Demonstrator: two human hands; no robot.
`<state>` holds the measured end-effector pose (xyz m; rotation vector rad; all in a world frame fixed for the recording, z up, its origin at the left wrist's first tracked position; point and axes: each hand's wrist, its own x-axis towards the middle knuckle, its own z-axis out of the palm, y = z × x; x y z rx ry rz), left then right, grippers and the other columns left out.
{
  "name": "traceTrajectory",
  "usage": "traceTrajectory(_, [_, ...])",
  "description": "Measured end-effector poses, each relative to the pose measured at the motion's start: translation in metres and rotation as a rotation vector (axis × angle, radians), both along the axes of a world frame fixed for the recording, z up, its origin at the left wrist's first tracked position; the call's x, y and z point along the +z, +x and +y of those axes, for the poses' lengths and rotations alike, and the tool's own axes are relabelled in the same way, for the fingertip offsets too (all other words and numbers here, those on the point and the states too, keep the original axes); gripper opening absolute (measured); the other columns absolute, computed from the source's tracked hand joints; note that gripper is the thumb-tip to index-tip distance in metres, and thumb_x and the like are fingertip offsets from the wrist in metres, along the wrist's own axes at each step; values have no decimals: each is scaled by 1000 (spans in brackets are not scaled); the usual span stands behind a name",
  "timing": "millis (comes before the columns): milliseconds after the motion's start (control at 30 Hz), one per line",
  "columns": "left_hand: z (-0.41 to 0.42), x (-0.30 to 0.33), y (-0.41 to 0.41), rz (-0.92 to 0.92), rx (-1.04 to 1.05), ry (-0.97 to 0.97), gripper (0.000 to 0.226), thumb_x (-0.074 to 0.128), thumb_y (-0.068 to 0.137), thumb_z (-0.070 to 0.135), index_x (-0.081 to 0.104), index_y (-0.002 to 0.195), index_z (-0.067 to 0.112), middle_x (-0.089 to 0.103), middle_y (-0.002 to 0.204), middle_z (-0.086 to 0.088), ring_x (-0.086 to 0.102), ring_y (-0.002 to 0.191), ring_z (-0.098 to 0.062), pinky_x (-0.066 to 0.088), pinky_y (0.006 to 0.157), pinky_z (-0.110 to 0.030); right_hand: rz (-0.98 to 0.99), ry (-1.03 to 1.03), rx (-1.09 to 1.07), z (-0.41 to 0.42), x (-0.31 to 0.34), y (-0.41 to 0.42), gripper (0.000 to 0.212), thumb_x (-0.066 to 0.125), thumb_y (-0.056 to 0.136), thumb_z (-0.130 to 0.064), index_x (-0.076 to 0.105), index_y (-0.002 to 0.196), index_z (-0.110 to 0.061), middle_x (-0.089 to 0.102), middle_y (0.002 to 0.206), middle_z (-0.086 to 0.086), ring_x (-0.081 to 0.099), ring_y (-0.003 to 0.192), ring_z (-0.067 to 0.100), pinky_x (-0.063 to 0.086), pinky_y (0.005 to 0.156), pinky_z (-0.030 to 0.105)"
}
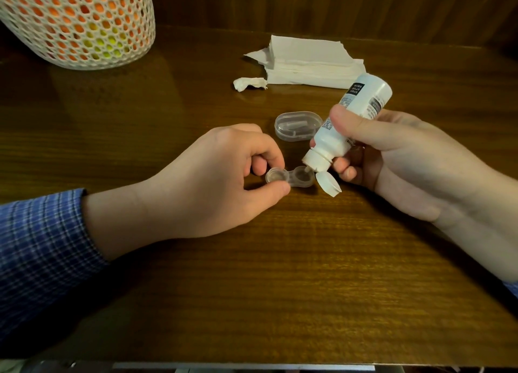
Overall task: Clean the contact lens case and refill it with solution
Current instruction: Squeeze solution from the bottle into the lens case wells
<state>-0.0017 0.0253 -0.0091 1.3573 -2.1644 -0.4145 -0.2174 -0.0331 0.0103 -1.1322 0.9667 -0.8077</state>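
Observation:
A clear two-well contact lens case (291,178) lies on the wooden table (280,274). My left hand (213,182) pinches its left well between thumb and fingers. My right hand (392,159) grips a white solution bottle (350,120), tilted nozzle-down. The nozzle sits over the right well. The bottle's flip cap (328,183) hangs open beside the case. A clear oval lid or container (297,125) rests just behind the case.
A stack of white tissues (311,61) lies at the back of the table, with a crumpled scrap (249,83) in front of it. A white mesh basket (75,22) holding orange and yellow things stands at the back left. A wooden wall runs behind.

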Motion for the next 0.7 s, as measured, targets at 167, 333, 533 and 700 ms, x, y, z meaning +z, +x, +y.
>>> traceTrajectory(167, [0,0,0,4,1,2,24,65,84,46,74,98,29,56,81,15,57,73,-15,50,60,-34,-6,5,-9,1,1,0,40,77,72,-36,68,103,-13,75,81,6,59,53,10,49,46,19])
traceTrajectory(333, [0,0,0,5,-1,3,24,66,84,45,74,98,28,56,81,15,57,72,-15,50,59,-35,-2,2,-2,2,2,1,34,75,72,-35,68,97,-14,74,77,4,58,51,9,48,45,18])
traceTrajectory(533, [0,0,1,3,4,8,24,65,84,46,74,98,29,57,81,14,57,74,-14,49,61,-31,7,1,-13,3,4,1,36,75,71,-36,69,98,-13,73,75,3,58,52,9,48,45,17])
traceTrajectory(700, [0,0,1,2,2,13,25,65,84,45,74,100,28,57,82,14,57,75,-14,49,62,-31,0,37,-26,1,3,-1,37,76,74,-39,69,97,-11,70,70,2,58,53,9,49,45,19])
